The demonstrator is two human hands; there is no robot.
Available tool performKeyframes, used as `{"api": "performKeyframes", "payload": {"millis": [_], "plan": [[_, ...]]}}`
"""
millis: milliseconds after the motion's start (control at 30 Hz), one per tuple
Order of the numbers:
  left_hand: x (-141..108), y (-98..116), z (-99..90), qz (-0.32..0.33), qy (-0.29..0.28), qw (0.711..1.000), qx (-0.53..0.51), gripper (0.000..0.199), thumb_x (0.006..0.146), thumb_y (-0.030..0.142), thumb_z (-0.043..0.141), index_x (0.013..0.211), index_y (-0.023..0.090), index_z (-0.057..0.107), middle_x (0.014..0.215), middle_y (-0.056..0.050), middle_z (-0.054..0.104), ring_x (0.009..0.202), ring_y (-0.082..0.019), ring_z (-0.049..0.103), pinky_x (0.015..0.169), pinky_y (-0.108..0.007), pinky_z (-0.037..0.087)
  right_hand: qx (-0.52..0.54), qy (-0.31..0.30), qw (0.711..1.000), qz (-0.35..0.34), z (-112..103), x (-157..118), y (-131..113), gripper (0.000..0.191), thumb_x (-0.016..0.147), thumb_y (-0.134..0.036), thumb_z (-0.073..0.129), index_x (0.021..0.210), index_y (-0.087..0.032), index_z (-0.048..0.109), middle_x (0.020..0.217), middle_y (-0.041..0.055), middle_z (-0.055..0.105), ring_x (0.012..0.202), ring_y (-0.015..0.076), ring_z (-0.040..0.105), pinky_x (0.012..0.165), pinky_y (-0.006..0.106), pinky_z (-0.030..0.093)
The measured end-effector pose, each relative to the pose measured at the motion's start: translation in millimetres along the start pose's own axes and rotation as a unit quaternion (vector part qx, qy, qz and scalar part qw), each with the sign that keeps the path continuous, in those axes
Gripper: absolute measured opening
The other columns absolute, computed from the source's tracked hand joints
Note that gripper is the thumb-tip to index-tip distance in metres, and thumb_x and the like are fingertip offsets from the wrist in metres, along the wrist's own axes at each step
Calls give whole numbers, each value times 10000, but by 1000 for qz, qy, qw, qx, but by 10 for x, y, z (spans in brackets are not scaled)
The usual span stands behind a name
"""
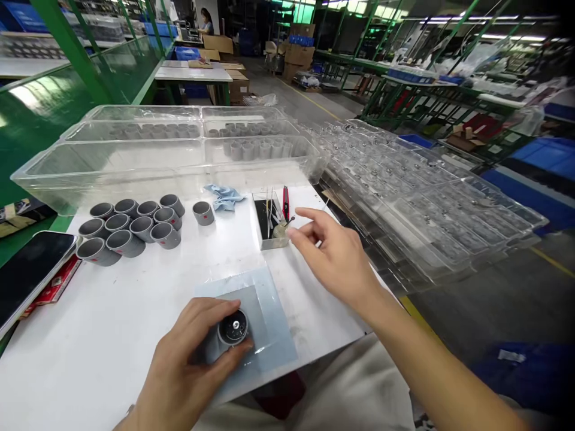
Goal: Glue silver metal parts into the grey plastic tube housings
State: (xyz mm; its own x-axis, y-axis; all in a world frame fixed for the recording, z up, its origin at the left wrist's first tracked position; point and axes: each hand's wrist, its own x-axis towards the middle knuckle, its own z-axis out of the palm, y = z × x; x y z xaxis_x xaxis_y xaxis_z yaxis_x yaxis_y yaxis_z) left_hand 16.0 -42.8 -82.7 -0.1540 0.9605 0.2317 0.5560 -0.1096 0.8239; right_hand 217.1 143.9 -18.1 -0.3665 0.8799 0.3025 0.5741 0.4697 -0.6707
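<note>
My left hand [193, 353] grips a grey cylindrical cup [232, 328] between thumb and fingers. Inside the cup is a black part with a shiny metal piece at its centre. Beneath it lies a grey square plate [256, 305] on a light blue sheet [281, 341]. My right hand [335, 254] is at the right side of a small clear tray [273, 244], thumb and index finger apart. Near those fingertips is a thin stick with a dark tip [291, 219]. In the tray are several thin sticks [269, 218] and a beige lump [280, 231].
Several grey cups [126, 242] stand at the left, a single cup [203, 213] apart. A blue cloth [224, 196], red cutter [286, 200] and phone [36, 269] lie around. Clear bins [135, 161] line the back; stacked clear trays [431, 203] are at the right.
</note>
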Motion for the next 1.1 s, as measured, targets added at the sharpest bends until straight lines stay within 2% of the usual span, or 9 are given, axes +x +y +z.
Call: {"api": "performKeyframes", "payload": {"millis": [133,333,400,500,567,667,800,933,1100], "plan": [[-20,-14,29,-70,18,997,-32,408,916,367,768,1290,394,608,1165,17,724,1075,-213,705,911,-340,565,-71,12,996,-56,50,225,-46,243,1012,-345,640,901,-190,790,729,-12,741,612,139,616,638,291,420],[31,-45,32,-82,3,994,-66,395,904,351,789,1266,401,640,1186,19,718,1092,-206,693,924,-347,553,-163,3,982,-91,20,282,-87,239,997,-338,669,862,-188,797,758,28,782,650,188,674,625,322,413],[48,-32,23,-87,2,994,-69,389,907,326,786,1265,387,645,1178,10,725,1088,-212,698,921,-357,556,-141,53,981,-119,-46,228,-147,195,989,-332,690,901,-200,804,857,40,811,733,205,715,668,328,461],[66,3,5,-90,-7,993,-74,383,914,300,778,1267,372,650,1157,1,731,1071,-216,703,906,-366,559,-96,198,964,-149,-185,29,-324,119,969,-327,730,930,-246,808,921,30,814,761,198,716,686,333,505],[72,19,-1,-91,-9,993,-78,392,919,293,773,1280,375,646,1149,3,731,1064,-213,702,900,-365,557,-73,232,956,-163,-259,-158,-467,58,943,-293,766,901,-280,805,900,9,809,734,185,700,648,327,508],[73,19,6,-90,-6,992,-83,402,918,293,775,1286,385,642,1159,8,730,1074,-212,698,911,-365,552,-1,127,977,-172,-253,-417,-628,63,941,-235,764,972,-286,786,916,-10,802,731,155,701,621,289,535],[59,-8,27,-92,-3,991,-97,408,928,306,769,1301,403,634,1194,23,721,1108,-205,687,956,-364,543,92,0,978,-189,-1,-582,-640,118,942,-131,730,1027,-208,759,863,-3,770,736,120,708,646,232,566],[43,-31,36,-96,-9,989,-108,426,930,321,773,1315,426,625,1234,43,720,1155,-195,679,1005,-352,530,129,-32,971,-197,270,-616,-535,116,946,-98,718,1040,-158,753,873,24,762,784,134,708,713,253,578],[47,-44,36,-96,-17,989,-111,424,941,313,763,1321,427,613,1247,43,719,1176,-195,672,1023,-355,517,87,-31,969,-230,321,-646,-482,102,959,-84,699,1035,-145,727,884,36,767,781,148,686,701,281,560]]}}
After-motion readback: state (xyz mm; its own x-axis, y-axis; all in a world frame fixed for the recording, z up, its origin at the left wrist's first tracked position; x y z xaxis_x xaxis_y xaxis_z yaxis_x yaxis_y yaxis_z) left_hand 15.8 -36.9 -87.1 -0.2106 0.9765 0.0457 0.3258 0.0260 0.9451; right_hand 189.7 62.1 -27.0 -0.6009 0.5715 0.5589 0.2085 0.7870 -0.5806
